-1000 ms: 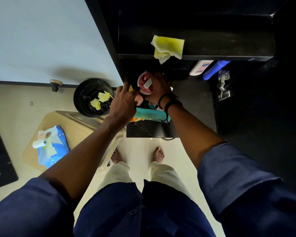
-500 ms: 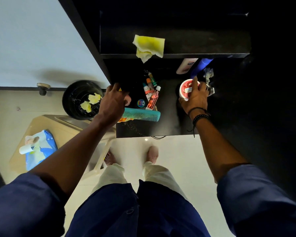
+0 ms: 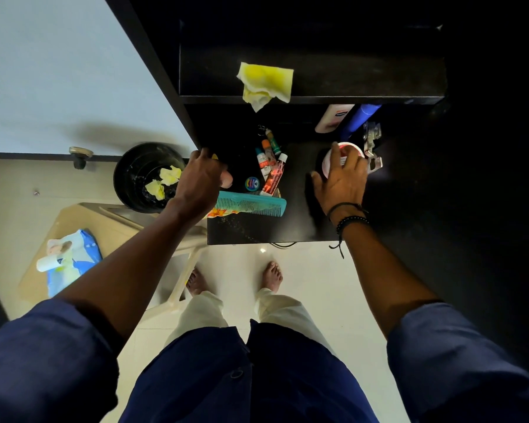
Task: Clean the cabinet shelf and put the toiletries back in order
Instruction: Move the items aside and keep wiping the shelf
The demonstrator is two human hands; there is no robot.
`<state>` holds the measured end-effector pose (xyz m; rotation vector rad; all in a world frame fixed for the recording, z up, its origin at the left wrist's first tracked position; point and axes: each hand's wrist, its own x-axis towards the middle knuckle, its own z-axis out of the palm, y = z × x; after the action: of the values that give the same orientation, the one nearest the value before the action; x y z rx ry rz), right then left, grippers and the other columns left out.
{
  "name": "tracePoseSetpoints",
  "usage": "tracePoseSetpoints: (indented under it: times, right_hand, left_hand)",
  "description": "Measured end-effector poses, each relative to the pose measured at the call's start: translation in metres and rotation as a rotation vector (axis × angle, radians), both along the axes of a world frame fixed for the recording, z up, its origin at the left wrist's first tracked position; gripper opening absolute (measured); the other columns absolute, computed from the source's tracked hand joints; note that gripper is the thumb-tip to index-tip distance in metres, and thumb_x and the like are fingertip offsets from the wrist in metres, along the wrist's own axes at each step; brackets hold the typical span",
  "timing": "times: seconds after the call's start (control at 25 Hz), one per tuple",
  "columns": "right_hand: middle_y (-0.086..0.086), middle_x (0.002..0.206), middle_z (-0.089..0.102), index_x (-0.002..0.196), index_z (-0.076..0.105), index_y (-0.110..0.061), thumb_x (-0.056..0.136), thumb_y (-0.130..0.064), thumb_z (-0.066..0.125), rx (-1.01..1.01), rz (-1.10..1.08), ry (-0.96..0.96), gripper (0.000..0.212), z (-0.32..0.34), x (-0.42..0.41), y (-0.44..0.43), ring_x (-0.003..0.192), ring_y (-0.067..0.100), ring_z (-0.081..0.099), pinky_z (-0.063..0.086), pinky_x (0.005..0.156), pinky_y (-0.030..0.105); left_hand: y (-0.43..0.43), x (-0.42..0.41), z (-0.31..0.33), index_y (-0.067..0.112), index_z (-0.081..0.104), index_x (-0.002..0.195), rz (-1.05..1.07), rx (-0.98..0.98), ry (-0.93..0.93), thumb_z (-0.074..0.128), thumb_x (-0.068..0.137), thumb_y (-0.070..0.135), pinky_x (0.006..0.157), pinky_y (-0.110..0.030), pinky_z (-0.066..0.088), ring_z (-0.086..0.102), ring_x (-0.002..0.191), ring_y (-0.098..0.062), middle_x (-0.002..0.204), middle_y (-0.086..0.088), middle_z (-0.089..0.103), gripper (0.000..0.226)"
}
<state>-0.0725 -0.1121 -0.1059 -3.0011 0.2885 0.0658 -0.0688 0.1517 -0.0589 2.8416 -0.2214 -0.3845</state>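
Fingers (image 3: 338, 154) of our right hand (image 3: 342, 183) curl over the red-and-white jar (image 3: 353, 148) at the right of the lower shelf (image 3: 287, 228); our left hand (image 3: 200, 177) is curled at the shelf's left edge, beside the teal comb (image 3: 251, 206), whether gripping anything we cannot tell

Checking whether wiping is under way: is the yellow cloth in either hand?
No: the cloth hangs over the upper shelf edge, while the right hand grips a tub and the left hand is by the comb.
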Motion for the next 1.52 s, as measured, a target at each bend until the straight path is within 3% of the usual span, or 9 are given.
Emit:
tracePoseSetpoints:
  times: [0.12, 0.32, 0.48, 0.64, 0.72, 0.8, 1.04, 1.2, 1.52]
  right_hand:
    - [0.021, 0.127, 0.050, 0.136, 0.046, -0.012, 0.085, -0.033, 0.061, 0.293, 0.226, -0.038, 0.057, 0.005, -0.004, 0.039, 0.113, 0.039, 0.047, 0.043, 0.095, 0.045]
    - [0.012, 0.136, 0.048, 0.135, 0.047, -0.011, 0.085, -0.022, 0.067, 0.676, 0.420, 0.181, 0.056, 0.013, -0.012, 0.118, 0.127, 0.028, 0.045, 0.046, 0.101, 0.036]
    - [0.012, 0.115, 0.062, 0.112, 0.062, -0.011, 0.081, -0.015, 0.070, 0.827, 0.285, 0.072, 0.033, 0.025, -0.006, 0.126, 0.107, 0.030, 0.059, 0.052, 0.090, 0.040]
    - [0.015, 0.101, 0.069, 0.098, 0.070, -0.007, 0.080, -0.003, 0.069, 0.905, 0.227, -0.106, 0.018, 0.046, -0.002, 0.093, 0.094, 0.017, 0.058, 0.042, 0.084, 0.021]
    - [0.011, 0.093, 0.069, 0.090, 0.068, -0.015, 0.082, -0.006, 0.068, 0.887, 0.170, -0.083, 0.012, 0.047, 0.003, 0.070, 0.089, 0.019, 0.062, 0.047, 0.084, 0.026]
    - [0.013, 0.097, 0.071, 0.101, 0.065, -0.009, 0.083, -0.017, 0.068, 0.758, 0.089, -0.059, 0.020, 0.041, 0.011, 0.046, 0.089, 0.030, 0.067, 0.053, 0.081, 0.040]
    - [0.013, 0.089, 0.071, 0.098, 0.063, -0.011, 0.082, -0.024, 0.067, 0.614, -0.137, -0.139, 0.022, 0.039, 0.040, -0.008, 0.085, 0.033, 0.067, 0.053, 0.072, 0.039]
    - [0.018, 0.112, 0.065, 0.108, 0.062, -0.004, 0.090, -0.028, 0.060, 0.500, -0.325, -0.004, 0.029, 0.036, 0.061, -0.022, 0.109, 0.035, 0.058, 0.044, 0.087, 0.037]
    - [0.023, 0.123, 0.056, 0.116, 0.056, -0.001, 0.095, -0.029, 0.052, 0.417, -0.375, 0.120, 0.035, 0.036, 0.071, -0.027, 0.117, 0.039, 0.053, 0.046, 0.094, 0.044]
  left_hand:
    - [0.007, 0.006, -0.006, 0.013, 0.070, 0.107, -0.013, 0.006, -0.009, 0.064, 0.082, 0.004, 0.089, -0.044, 0.050, 0.050, 0.107, -0.033, 0.121, -0.013, 0.056, 0.027]
    - [0.007, -0.001, -0.004, 0.011, 0.069, 0.104, -0.016, -0.042, -0.092, 0.064, 0.082, 0.002, 0.085, -0.045, 0.050, 0.054, 0.102, -0.032, 0.111, -0.014, 0.063, 0.024]
    - [-0.008, 0.003, 0.017, 0.016, 0.072, 0.091, -0.079, -0.099, -0.164, 0.068, 0.076, 0.006, 0.081, -0.042, 0.051, 0.057, 0.096, -0.030, 0.099, -0.010, 0.065, 0.018]
    - [-0.042, 0.015, 0.034, 0.019, 0.074, 0.086, -0.114, -0.213, -0.162, 0.067, 0.072, 0.009, 0.072, -0.035, 0.052, 0.063, 0.086, -0.024, 0.092, -0.006, 0.067, 0.018]
    - [-0.066, 0.025, 0.036, 0.017, 0.074, 0.082, -0.123, -0.274, -0.143, 0.057, 0.075, 0.022, 0.067, -0.037, 0.052, 0.066, 0.079, -0.023, 0.086, -0.006, 0.069, 0.019]
    - [-0.090, 0.035, 0.034, 0.013, 0.072, 0.080, -0.173, -0.285, -0.148, 0.051, 0.078, 0.031, 0.065, -0.038, 0.053, 0.068, 0.076, -0.024, 0.084, -0.007, 0.071, 0.028]
    - [-0.140, 0.061, 0.006, 0.000, 0.068, 0.086, -0.212, -0.222, -0.254, 0.067, 0.057, -0.001, 0.072, -0.032, 0.043, 0.067, 0.074, -0.038, 0.080, -0.020, 0.068, 0.029]
    - [-0.163, 0.078, 0.005, 0.002, 0.063, 0.116, -0.124, -0.256, -0.045, 0.057, 0.078, -0.006, 0.100, -0.038, 0.038, 0.052, 0.116, -0.039, 0.119, -0.021, 0.061, 0.040]
    - [-0.183, 0.091, 0.001, 0.005, 0.049, 0.133, -0.180, -0.368, 0.035, 0.057, 0.085, 0.002, 0.107, -0.033, 0.033, 0.047, 0.126, -0.031, 0.134, -0.017, 0.053, 0.048]
